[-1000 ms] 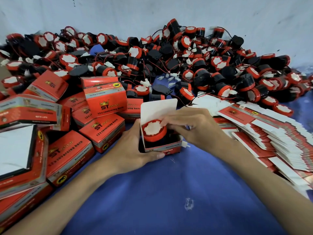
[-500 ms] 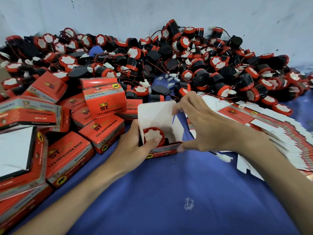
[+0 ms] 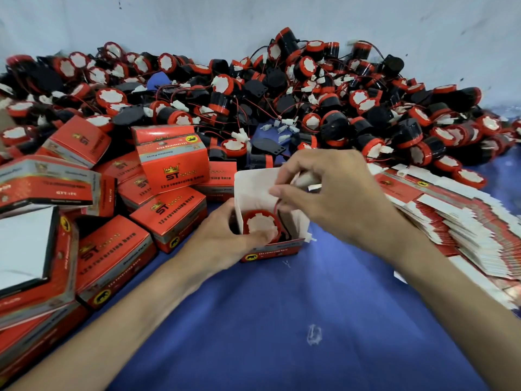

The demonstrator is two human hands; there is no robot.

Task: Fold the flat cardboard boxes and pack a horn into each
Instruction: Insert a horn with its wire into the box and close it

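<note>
Centrally, the left hand [image 3: 225, 244] grips the open box [image 3: 272, 251], its thumb resting on the horn [image 3: 260, 225] seated inside. The right hand [image 3: 332, 193], above the box, pinches what appears to be the horn's red wire [image 3: 277, 205]; blur hides the detail. A white piece, probably the plug [image 3: 310, 238], hangs outside the box's right wall. Likely fault: if wire or plug lies over the rim at closing, the lid flap [image 3: 253, 184] would trap it and fail to tuck. Held from one side only, the box could also tip. Blue cloth [image 3: 282, 320] covers the work surface; loose horns [image 3: 310, 108] are heaped against a pale wall [image 3: 253, 21], packed boxes [image 3: 172, 165] lie left, flat cardboard [image 3: 465, 221] right.
</note>
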